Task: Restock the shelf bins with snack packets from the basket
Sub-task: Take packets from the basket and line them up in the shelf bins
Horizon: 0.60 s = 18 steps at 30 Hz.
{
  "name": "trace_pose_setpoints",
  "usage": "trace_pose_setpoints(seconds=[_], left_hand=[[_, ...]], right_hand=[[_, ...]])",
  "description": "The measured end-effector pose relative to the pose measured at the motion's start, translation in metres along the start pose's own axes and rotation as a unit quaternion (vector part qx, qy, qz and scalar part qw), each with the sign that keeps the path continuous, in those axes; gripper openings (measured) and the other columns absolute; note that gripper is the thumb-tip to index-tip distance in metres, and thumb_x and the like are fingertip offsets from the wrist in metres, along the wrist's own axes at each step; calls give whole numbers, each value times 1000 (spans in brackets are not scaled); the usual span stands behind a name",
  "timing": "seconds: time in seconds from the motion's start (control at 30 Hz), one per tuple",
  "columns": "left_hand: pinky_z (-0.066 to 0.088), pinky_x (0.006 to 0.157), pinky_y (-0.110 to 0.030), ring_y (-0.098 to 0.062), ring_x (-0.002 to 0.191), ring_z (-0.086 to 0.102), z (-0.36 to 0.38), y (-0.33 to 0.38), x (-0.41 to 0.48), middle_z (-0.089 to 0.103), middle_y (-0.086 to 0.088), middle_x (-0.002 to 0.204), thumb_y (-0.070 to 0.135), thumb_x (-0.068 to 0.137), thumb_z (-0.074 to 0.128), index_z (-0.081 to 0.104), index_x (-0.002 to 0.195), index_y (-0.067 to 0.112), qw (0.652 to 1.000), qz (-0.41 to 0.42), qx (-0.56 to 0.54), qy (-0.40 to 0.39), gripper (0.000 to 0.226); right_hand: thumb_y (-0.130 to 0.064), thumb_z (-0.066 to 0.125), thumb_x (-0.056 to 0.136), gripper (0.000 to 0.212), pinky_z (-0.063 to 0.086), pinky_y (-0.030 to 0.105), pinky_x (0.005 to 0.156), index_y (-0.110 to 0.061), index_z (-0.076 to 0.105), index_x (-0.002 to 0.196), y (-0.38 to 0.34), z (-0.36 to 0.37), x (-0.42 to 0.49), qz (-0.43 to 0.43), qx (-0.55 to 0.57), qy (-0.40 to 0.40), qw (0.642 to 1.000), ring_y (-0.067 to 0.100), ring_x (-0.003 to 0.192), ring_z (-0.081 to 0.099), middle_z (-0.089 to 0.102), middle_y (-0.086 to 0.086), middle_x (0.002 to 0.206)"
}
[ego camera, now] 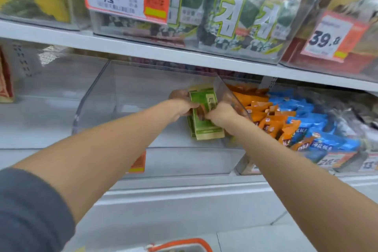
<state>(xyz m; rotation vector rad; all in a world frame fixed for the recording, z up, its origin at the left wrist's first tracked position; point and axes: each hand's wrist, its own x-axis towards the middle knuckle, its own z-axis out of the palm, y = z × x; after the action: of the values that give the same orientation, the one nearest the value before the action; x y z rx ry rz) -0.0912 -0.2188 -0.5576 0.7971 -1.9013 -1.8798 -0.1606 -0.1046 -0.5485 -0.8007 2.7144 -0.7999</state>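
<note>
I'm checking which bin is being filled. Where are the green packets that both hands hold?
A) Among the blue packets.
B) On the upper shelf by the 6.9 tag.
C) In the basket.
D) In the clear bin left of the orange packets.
D: the left hand and right hand grip the green packets inside the clear bin, beside the orange packets.

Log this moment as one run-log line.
phase: placing | left hand: grips green packets | right hand: grips green packets | location: inside clear bin | basket: bottom edge
</note>
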Motion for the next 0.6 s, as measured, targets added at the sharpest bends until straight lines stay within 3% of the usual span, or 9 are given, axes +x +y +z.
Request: trace_pose_setpoints(seconds=[0.07, 0.13, 0.2, 0.27, 0.37, 0.43, 0.53, 0.6], left_hand=[[57, 86, -37, -23, 96, 67, 3, -14, 17, 68, -7, 111, 2, 81, 75, 65, 110, 8, 999, -4, 48, -1, 31], [53, 74, -28, -15, 86, 60, 6, -20, 23, 64, 1, 102, 8, 85, 72, 62, 116, 11, 997, -1, 78, -15, 33], [49, 76, -30, -16, 86, 52, 6, -22, 26, 59, 3, 95, 12, 91, 67, 58, 111, 23, 995, -27, 91, -28, 24], [51, 89, -41, -20, 91, 55, 4, -22, 29, 61, -2, 103, 9, 93, 63, 57, 105, 25, 993, -78, 60, -63, 20], [52, 86, -45, -20, 65, 58, 1, -26, 36, 65, -8, 95, -4, 94, 55, 58, 102, 20, 986, -131, -13, -105, 26], [51, 83, -42, -19, 60, 54, 0, -27, 39, 62, -7, 82, -6, 92, 55, 59, 98, 15, 982, -153, -21, -108, 22], [48, 75, -31, -16, 72, 55, -6, -28, 39, 60, -4, 83, -3, 90, 61, 60, 86, 11, 974, -200, -45, -101, 14], [49, 87, -34, -16, 84, 58, -11, -29, 42, 63, -4, 89, -2, 87, 65, 62, 87, 12, 975, -192, -49, -103, 15]], right_hand=[[-22, 60, 94, 32, 49, 30, 84, 0, 59, 117, 5, 14, 12, -19, -102, -31, 994, 31, 109, 61, 63, 17, 118], [-21, 58, 95, 34, 45, 28, 78, 0, 56, 121, 6, 23, 18, -28, -150, -47, 987, 31, 111, 60, 61, 16, 121], [-16, 60, 93, 32, 48, 30, 81, 0, 55, 120, 7, 27, 22, -17, -154, -55, 986, 31, 110, 60, 61, 16, 119], [-14, 63, 91, 32, 51, 31, 84, -1, 56, 119, 8, 27, 24, -14, -158, -49, 986, 30, 108, 62, 62, 15, 118], [-14, 66, 89, 33, 52, 33, 87, -3, 56, 119, 9, 26, 24, -22, -154, -43, 987, 29, 108, 62, 63, 14, 118], [-13, 66, 89, 32, 52, 33, 88, -2, 56, 118, 8, 27, 23, -20, -146, -39, 988, 29, 109, 61, 62, 14, 117], [-15, 69, 88, 34, 53, 32, 86, -4, 55, 117, 5, 28, 24, -12, -135, -34, 990, 28, 107, 62, 62, 12, 117], [-16, 71, 86, 41, 52, 31, 84, -3, 52, 120, 4, 27, 23, -11, -128, -30, 991, 28, 108, 62, 62, 10, 116]])
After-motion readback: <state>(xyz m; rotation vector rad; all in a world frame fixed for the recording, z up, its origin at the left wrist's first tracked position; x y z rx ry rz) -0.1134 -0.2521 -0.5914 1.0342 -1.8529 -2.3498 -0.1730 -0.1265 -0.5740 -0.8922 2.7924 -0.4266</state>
